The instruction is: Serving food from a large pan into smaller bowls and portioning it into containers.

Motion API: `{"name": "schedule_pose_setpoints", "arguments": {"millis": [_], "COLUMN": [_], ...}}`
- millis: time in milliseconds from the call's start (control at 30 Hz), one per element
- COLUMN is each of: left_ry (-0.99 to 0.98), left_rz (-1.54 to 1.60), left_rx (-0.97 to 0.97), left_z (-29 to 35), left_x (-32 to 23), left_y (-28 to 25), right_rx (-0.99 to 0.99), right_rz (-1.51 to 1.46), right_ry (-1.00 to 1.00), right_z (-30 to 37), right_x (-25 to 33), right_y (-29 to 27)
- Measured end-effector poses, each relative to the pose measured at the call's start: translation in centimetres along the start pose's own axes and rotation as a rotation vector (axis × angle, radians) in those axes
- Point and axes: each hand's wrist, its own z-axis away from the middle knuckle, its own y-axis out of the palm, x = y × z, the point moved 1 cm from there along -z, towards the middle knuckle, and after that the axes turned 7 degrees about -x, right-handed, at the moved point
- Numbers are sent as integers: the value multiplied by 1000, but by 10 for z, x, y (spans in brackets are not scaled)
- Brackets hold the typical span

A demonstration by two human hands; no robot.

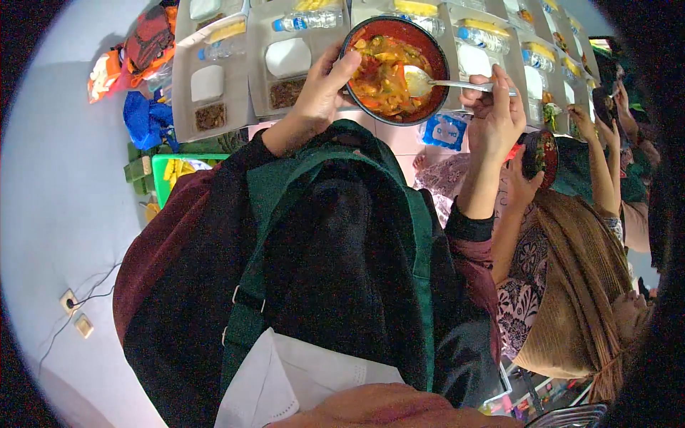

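Above meal trays (214,93), left hand (319,96) holding bowl (394,69), right hand (496,118) spoon (446,83)

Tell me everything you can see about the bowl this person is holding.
The bowl is round, dark outside with a red inner wall, and looks like plastic or glazed ware. It holds an orange-red dish with pale and yellow pieces. The left hand grips its near-left rim, holding it level above open meal boxes. A metal spoon, held by the right hand, rests in the food.

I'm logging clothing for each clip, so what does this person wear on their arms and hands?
Both hands are bare: no gloves, and no rings or watch that I can make out. The left hand emerges from a dark black sleeve, with maroon fabric further up. The right hand has a black cuff over maroon fabric.
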Motion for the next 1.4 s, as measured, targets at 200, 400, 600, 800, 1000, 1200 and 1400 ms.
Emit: {"name": "schedule_pose_setpoints", "arguments": {"millis": [200,400,600,800,1000,1200,1400], "left_ry": [16,23,-7,-17,13,9,30], "left_rz": [-30,-11,-30,-15,-41,-32,-74], "left_rx": [-14,-19,-44,-28,-2,-77,-88], "left_z": [2,6,3,-15,-39,-62,-61], "left_x": [3,2,3,14,25,43,44], "left_y": [-2,-2,4,4,5,-3,-10], "right_rx": [-29,-61,-98,-103,-154,-223,-262], "right_rz": [-16,-41,-58,-107,-175,-180,-139], "right_ry": [-86,-134,-144,-108,-44,-13,-100], "right_z": [-1,-5,-6,-21,-35,-44,-59], "right_x": [19,23,19,-10,-38,-43,-38], "right_y": [-1,0,2,-12,-25,-26,-43]}}
